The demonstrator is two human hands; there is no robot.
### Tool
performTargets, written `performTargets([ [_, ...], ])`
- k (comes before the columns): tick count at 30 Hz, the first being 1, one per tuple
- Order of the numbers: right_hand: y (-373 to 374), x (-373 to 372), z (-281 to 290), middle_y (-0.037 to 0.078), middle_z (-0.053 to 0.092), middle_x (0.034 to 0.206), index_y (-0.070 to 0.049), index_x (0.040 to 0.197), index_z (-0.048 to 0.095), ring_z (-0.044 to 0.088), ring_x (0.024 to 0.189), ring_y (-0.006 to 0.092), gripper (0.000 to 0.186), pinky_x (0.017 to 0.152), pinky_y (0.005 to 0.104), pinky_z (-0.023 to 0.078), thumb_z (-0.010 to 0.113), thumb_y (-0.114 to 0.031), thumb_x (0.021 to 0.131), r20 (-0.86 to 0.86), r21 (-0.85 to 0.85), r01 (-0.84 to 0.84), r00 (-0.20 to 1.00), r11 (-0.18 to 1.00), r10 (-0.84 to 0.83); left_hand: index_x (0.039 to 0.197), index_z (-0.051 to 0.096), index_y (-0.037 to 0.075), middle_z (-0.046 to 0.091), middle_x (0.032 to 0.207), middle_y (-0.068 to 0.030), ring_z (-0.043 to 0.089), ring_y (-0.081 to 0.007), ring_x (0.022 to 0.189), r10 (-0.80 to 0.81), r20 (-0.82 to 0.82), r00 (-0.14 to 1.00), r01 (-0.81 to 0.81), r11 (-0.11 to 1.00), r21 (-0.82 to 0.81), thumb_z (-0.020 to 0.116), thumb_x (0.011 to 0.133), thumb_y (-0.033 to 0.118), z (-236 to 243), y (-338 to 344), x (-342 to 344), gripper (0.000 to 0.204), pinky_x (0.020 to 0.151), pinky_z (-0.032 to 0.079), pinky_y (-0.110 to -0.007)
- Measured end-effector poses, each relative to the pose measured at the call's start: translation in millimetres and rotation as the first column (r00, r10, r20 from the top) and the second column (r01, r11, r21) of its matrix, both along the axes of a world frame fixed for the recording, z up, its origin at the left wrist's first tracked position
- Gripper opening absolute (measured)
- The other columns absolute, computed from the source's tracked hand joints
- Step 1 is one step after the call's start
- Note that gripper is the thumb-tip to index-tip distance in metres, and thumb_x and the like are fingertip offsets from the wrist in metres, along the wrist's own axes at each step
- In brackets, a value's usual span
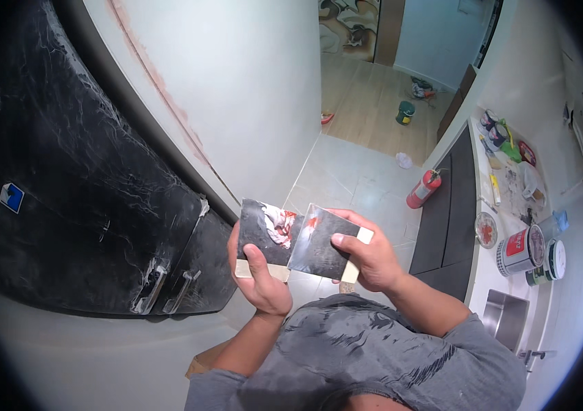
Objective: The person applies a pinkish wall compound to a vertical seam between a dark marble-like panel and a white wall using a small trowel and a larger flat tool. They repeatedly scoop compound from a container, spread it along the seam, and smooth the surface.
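My left hand (269, 293) is closed on a putty spreader (251, 229) with a dark flat blade and a cream grip edge, its thumb pressed on the blade. A lump of white putty streaked with red (279, 226) sits on that blade. In my right hand (377, 266) is a second putty spreader (317, 248), also dark with a cream edge, the thumb lying on its face. Its blade carries a red and whitish smear near the upper corner. The two blades meet or nearly meet side by side, in front of my chest.
A dark scuffed fridge (65, 185) stands at left beside a pale wall (230, 82). At right, a counter (479, 274) holds paint cans (518, 252), a round lid (486, 229) and a sink (505, 316). A red fire extinguisher (423, 190) and a green bucket (406, 112) stand on the floor.
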State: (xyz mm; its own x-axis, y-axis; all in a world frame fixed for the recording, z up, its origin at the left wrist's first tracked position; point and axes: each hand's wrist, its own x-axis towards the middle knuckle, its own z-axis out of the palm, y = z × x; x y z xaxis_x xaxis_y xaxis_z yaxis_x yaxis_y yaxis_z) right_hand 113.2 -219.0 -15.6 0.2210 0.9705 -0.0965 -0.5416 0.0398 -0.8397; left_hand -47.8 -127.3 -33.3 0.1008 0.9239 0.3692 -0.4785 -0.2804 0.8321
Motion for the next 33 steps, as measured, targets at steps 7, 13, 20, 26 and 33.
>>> performTargets([
  [7,28,7,7,0.012,0.072,0.121,0.002,0.149,0.054,0.072,0.103,0.0191,0.049,0.078,0.0338,0.064,0.065,-0.01,0.103,-0.009,0.09,0.118,0.993,0.989,-0.118,0.148,0.05,-0.011,0.064,0.133,-0.0202,0.065,-0.027,0.12,0.052,-0.347,0.937,0.043,0.965,0.26,0.047,0.114,0.026,-14,-9,-7,0.05,0.105,0.05,-0.038],
  [13,17,28,24,0.017,0.068,0.135,-0.002,0.148,0.059,0.071,0.119,0.0293,0.049,0.1,0.0388,0.06,0.064,0.007,0.1,0.466,0.665,-0.103,0.832,0.74,-0.303,0.151,0.047,-0.001,0.069,0.127,-0.0176,0.071,-0.0261,0.114,-0.327,0.079,0.942,0.335,0.893,-0.301,0.048,0.115,0.032,0,-6,-18,0.049,0.089,0.06,-0.04],
  [20,46,45,-4,0.016,0.065,0.142,-0.02,0.138,0.07,0.067,0.129,0.0409,0.059,0.095,0.0456,0.064,0.075,0.006,0.086,0.794,0.603,-0.476,0.278,0.64,-0.541,0.151,0.047,0.016,0.067,0.124,-0.0081,0.072,-0.0205,0.102,-0.492,0.411,0.768,0.636,0.665,-0.393,0.051,0.113,0.039,25,2,-24,0.044,0.056,0.062,-0.035],
  [26,50,61,25,0.009,0.07,0.136,-0.017,0.13,0.078,0.065,0.128,0.0332,0.053,0.104,0.0468,0.055,0.067,0.01,0.085,0.882,0.456,-0.334,0.041,0.825,-0.47,0.158,0.039,0.008,0.065,0.131,-0.0163,0.073,-0.0266,0.108,-0.495,0.336,0.801,0.593,0.735,-0.33,0.05,0.114,0.036,29,8,-30,0.054,0.067,0.069,-0.042],
  [33,35,49,100,-0.002,0.075,0.127,-0.027,0.124,0.08,0.066,0.126,0.0236,0.056,0.097,0.0484,0.048,0.075,-0.004,0.073,0.848,0.113,-0.583,-0.365,0.805,-0.384,0.151,0.044,-0.002,0.068,0.122,-0.0184,0.075,-0.0246,0.097,-0.409,0.16,0.899,0.439,0.845,-0.306,0.05,0.114,0.026,12,5,-24,0.047,0.064,0.068,-0.038],
])
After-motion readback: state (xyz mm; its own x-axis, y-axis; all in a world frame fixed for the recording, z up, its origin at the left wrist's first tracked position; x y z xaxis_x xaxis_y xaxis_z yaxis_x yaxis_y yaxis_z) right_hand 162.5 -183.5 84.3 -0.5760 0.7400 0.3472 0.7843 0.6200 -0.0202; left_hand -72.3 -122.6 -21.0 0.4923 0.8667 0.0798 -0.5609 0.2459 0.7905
